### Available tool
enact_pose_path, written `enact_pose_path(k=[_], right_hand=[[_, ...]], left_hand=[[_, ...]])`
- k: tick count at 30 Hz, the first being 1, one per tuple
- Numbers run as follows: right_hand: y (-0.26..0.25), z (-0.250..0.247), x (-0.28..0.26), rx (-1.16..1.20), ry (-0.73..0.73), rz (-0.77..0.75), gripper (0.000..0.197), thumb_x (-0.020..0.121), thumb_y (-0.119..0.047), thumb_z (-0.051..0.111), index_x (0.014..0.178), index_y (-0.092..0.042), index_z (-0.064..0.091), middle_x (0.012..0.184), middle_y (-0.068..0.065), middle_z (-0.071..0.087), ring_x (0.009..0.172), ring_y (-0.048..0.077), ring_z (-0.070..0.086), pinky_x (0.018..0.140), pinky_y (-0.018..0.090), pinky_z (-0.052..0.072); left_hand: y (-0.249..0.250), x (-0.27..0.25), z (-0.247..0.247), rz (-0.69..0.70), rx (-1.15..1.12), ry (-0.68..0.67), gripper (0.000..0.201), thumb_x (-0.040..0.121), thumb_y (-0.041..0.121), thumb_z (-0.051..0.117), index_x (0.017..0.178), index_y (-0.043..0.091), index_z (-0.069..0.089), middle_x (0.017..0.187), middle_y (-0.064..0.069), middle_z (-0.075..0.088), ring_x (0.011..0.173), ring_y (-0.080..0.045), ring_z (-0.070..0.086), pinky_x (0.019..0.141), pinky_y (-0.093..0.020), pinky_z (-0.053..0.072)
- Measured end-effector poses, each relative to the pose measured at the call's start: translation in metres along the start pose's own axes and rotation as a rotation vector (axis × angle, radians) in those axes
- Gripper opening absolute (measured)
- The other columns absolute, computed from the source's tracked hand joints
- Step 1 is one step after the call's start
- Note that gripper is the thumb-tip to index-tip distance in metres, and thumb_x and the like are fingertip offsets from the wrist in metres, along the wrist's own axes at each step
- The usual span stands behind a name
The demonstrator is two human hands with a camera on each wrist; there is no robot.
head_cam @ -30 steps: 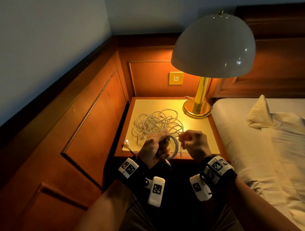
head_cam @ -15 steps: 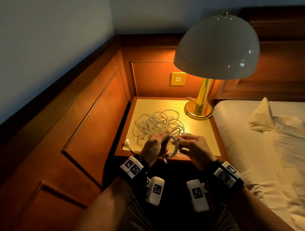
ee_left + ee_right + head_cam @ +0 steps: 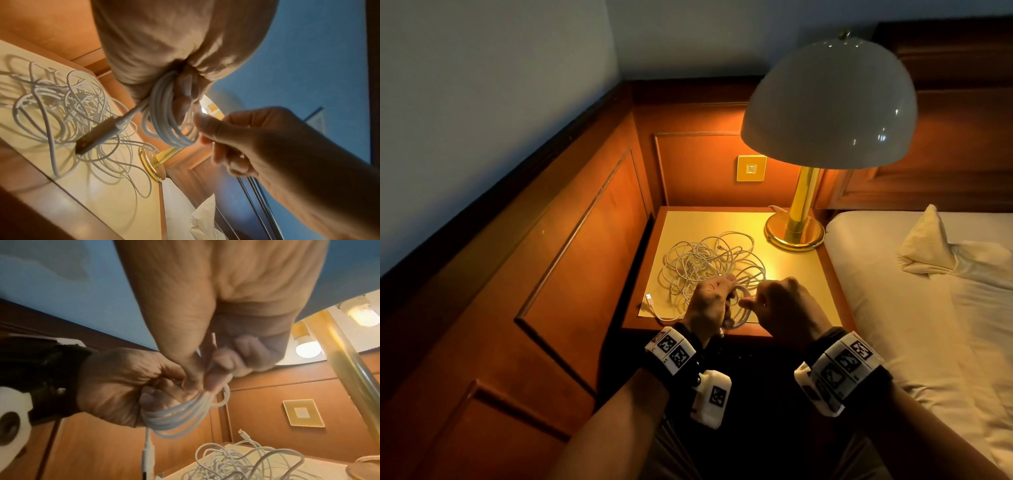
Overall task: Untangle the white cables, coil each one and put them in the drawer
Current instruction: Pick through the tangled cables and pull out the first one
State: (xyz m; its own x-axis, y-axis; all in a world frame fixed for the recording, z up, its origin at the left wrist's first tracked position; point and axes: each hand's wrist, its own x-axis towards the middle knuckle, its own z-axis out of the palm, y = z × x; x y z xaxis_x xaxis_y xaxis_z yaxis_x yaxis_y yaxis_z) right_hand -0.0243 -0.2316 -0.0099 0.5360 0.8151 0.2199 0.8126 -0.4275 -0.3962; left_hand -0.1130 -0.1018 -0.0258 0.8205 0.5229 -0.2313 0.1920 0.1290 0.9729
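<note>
The head view looks steeply down onto the nightstand from above its front edge. Both wrist views sit close under the hands, tilted upward, sharing the cable tangle and lamp.

White cables, gold lamp, orange-brown nightstand.

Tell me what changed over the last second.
The right hand came in to the coil half a second ago, and has since turned knuckles-up, pinching a strand beside it. The left hand kept its grip on the coil. The tangle on the nightstand and the lamp stayed put.
</note>
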Motion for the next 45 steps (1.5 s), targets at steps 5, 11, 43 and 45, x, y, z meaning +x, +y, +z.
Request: enact_pose_path(k=[5, 11, 43, 45], right_hand=[[-0.009, 0.001, 0.005, -0.028, 0.229, -0.083, 0.018, 0.095, -0.029, 0.060, 0.086, -0.014, 0.057, 0.071, -0.004, 0.059, 0.054, 0.012, 0.053, 0.049, 0.024, 0.041], [-0.007, 0.001, -0.002, 0.315, 0.535, 0.042, 0.016, 0.094, -0.023, 0.062, 0.083, -0.012, 0.063, 0.068, -0.008, 0.060, 0.054, 0.002, 0.053, 0.051, 0.015, 0.037], [-0.004, 0.008, -0.003, 1.602, -0.102, 0.626, 0.030, 0.083, -0.025, 0.061, 0.100, 0.000, 0.062, 0.099, 0.017, 0.068, 0.096, 0.029, 0.063, 0.085, 0.041, 0.050], [-0.009, 0.013, -0.001, 1.473, -0.066, 0.632, 0.031, 0.087, -0.029, 0.065, 0.102, -0.003, 0.068, 0.094, 0.011, 0.069, 0.099, 0.029, 0.062, 0.082, 0.042, 0.052]], left_hand=[[-0.002, 0.005, 0.007, 0.041, 0.113, -0.033, 0.031, 0.107, 0.021, 0.041, 0.085, 0.004, 0.055, 0.061, -0.004, 0.042, 0.051, -0.015, 0.041, 0.040, -0.020, 0.037], [0.007, 0.014, -0.016, 0.041, 0.088, 0.050, 0.037, 0.106, 0.034, 0.045, 0.080, 0.010, 0.055, 0.053, 0.003, 0.043, 0.043, -0.015, 0.040, 0.043, -0.026, 0.040], [0.020, -0.005, 0.001, 0.162, 0.132, -0.049, 0.037, 0.109, 0.021, 0.038, 0.081, 0.010, 0.061, 0.045, 0.012, 0.053, 0.039, 0.000, 0.044, 0.046, -0.017, 0.037], [0.017, -0.005, 0.005, 0.137, 0.149, -0.051, 0.034, 0.109, 0.022, 0.039, 0.084, 0.012, 0.061, 0.049, 0.010, 0.049, 0.041, -0.001, 0.042, 0.047, -0.021, 0.037]])
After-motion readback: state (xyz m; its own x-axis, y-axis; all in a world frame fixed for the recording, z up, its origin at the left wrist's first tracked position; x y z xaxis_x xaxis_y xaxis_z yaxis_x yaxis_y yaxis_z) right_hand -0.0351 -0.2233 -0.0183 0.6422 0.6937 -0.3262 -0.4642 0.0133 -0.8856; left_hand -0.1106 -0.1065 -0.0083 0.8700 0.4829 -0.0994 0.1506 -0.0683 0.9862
